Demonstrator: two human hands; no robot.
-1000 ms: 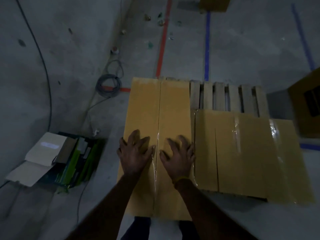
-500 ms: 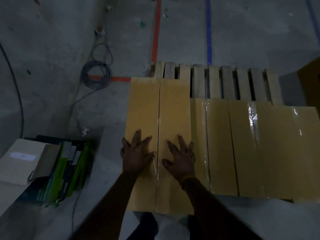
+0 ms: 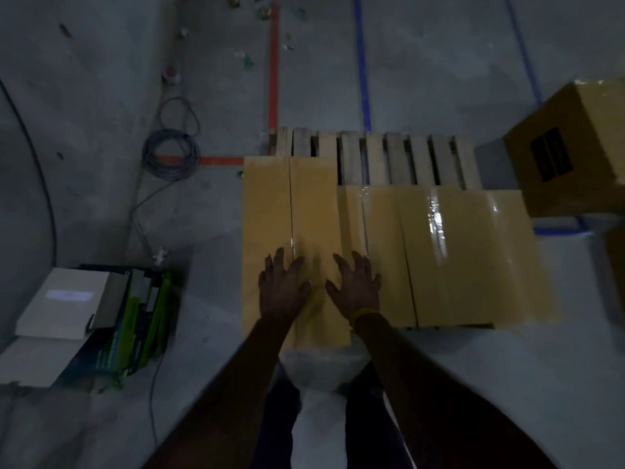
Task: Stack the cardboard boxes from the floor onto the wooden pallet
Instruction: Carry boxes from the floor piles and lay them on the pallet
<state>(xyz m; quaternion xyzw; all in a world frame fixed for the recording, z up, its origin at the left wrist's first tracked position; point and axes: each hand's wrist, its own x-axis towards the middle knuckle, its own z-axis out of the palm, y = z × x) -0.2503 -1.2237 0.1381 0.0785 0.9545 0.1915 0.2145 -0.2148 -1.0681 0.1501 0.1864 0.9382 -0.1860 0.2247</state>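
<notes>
A tall cardboard box (image 3: 291,204) with a taped seam stands at the left end of the wooden pallet (image 3: 378,157). My left hand (image 3: 282,287) and my right hand (image 3: 355,287) lie flat on its top, fingers spread, one on each side of the seam. To its right, lower taped boxes (image 3: 439,252) cover the near part of the pallet. The far slats are bare. Another cardboard box (image 3: 575,147) stands on the floor at the right.
A coiled grey cable (image 3: 170,154) lies on the concrete floor to the left. An open box with green packets (image 3: 135,313) sits at the near left. Red (image 3: 273,62) and blue (image 3: 361,62) floor lines run away from the pallet. Small litter lies far off.
Both hands have stayed flat on the tall box's top. The view has shifted, bringing the floor box at the right into sight.
</notes>
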